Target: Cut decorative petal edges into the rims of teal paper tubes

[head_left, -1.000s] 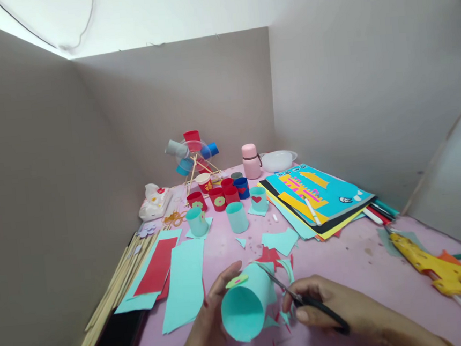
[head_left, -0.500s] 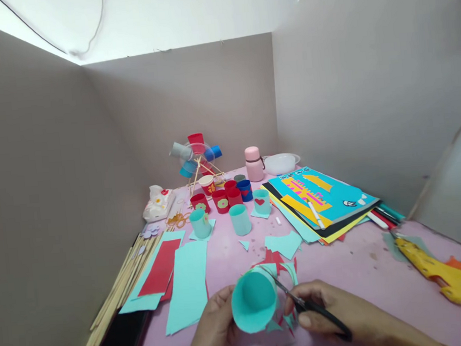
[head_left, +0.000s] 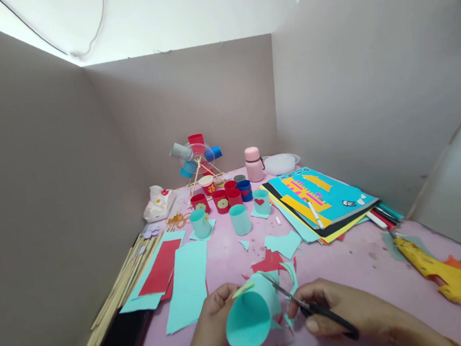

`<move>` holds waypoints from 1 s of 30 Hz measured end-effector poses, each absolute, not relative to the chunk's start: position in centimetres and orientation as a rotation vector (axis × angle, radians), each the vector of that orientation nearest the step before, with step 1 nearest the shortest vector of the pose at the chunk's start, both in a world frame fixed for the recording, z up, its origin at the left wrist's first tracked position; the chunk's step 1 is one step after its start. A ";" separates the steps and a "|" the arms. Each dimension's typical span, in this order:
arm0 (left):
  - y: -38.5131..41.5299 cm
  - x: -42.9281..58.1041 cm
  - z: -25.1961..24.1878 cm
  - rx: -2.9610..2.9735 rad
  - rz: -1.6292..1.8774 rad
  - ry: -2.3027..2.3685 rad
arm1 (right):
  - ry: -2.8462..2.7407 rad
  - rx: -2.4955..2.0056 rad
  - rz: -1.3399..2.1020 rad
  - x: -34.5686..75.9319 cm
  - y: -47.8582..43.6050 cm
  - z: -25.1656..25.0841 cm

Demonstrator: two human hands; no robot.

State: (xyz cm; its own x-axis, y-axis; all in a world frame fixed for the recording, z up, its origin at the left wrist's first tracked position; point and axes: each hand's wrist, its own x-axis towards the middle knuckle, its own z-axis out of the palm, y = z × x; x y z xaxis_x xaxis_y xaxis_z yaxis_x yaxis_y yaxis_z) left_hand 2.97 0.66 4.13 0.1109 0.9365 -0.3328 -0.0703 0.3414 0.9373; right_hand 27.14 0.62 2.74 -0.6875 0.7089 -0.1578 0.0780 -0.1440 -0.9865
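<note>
My left hand [head_left: 213,325] is closed around a teal paper cup [head_left: 249,317], held on its side with the open mouth towards me. A small green sticker [head_left: 243,289] sits on the cup's upper edge. My right hand [head_left: 339,311] grips black-handled scissors [head_left: 302,302], their blades pointing up-left at the cup's far rim. Teal and red paper scraps [head_left: 272,261] lie just beyond the cup on the pink table [head_left: 343,260].
Teal and red paper strips [head_left: 175,275] and wooden sticks [head_left: 119,290] lie at left. Several small decorated cups [head_left: 227,200] stand mid-table before a stick-and-cup wheel [head_left: 197,157]. A stack of coloured sheets [head_left: 321,197] and a yellow glue gun [head_left: 436,268] sit at right. Grey walls enclose the table.
The cup has tilted in my left hand: its mouth faced me squarely half a second ago and now points lower, with the green sticker showing again. The scissors stay at its rim.
</note>
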 end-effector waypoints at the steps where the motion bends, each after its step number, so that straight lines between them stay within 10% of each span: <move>1: 0.7 3.0 4.0 0.938 0.945 1.216 | -1.696 -0.908 1.890 27.3 0.7 2.8; 30: 0.1 3.4 4.4 0.995 0.837 1.208 | -1.800 -0.778 1.872 27.3 0.4 2.3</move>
